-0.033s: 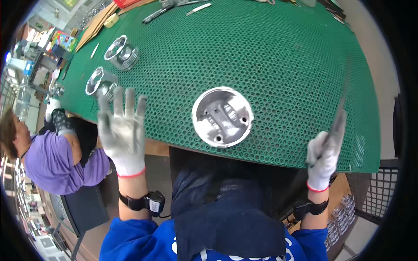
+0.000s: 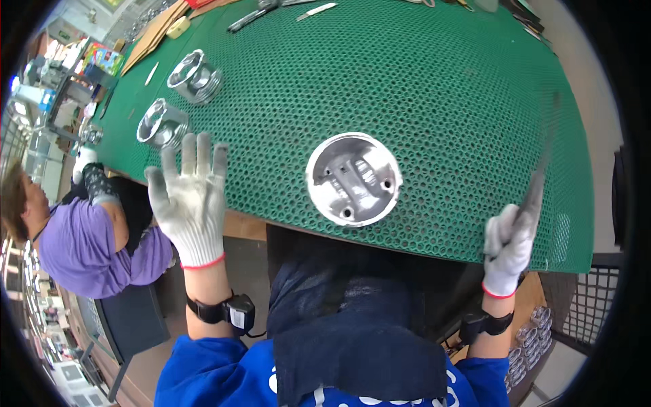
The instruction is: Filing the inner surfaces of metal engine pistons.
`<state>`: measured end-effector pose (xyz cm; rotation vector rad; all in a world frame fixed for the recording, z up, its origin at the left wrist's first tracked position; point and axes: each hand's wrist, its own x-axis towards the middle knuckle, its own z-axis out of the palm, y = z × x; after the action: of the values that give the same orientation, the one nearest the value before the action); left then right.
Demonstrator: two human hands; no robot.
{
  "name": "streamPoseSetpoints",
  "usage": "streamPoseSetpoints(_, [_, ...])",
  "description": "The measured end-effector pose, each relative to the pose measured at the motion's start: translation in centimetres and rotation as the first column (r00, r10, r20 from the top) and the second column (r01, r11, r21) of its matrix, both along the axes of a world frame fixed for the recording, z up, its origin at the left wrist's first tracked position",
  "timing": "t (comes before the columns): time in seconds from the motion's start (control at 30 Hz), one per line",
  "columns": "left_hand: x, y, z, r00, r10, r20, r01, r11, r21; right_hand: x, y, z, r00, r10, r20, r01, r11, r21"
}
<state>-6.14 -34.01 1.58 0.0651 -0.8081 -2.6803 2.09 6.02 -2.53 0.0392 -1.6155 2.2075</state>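
Note:
A silvery engine piston (image 2: 353, 179) sits on the green table mat with its hollow inside facing up, between my hands and touched by neither. My left hand (image 2: 193, 203), in a white glove with grey fingertips, is held up at the table's near edge. Its palm shows, its fingers are apart, and nothing is in it. At the right, my gloved right hand (image 2: 510, 244) is closed round a long, thin grey tool (image 2: 549, 136) that points away from me. Motion blurs this tool, so its exact kind cannot be made out.
Two more pistons (image 2: 163, 123) (image 2: 195, 77) lie at the left, beyond my left hand. A white-handled knife (image 2: 317, 11), dark tools (image 2: 248, 20) and a tape roll (image 2: 178, 27) lie at the far side. A person in purple (image 2: 102, 237) sits at left. Several metal parts (image 2: 529, 346) stand low right.
The piston and the table things appear slightly farther right in the view. My left fingers have spread a little and look sharper. My right hand keeps its hold on the tool.

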Motion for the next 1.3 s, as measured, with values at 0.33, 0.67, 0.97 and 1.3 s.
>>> streamPoseSetpoints(0.33, [-0.1,0.0,-0.8,0.998,-0.052,0.041,0.035,0.943,0.331,-0.2,4.1,-1.4,0.997,-0.020,0.070,0.059,0.788,-0.613])
streamPoseSetpoints(0.67, [-0.3,-1.5,8.6,0.874,-0.142,-0.465,-0.187,0.785,-0.591,-0.6,3.6,-1.3,0.998,-0.035,0.058,0.062,0.816,-0.574])
streamPoseSetpoints(0.97, [3.5,5.9,-4.4,0.969,-0.229,0.087,0.177,0.410,-0.895,0.0,0.2,1.0,0.992,-0.050,0.116,0.077,0.966,-0.247])
streamPoseSetpoints(1.3, [-3.0,8.9,-3.5,0.806,-0.537,0.250,0.411,0.203,-0.889,3.9,-2.0,1.6,0.983,0.074,0.168,-0.178,0.612,0.771])
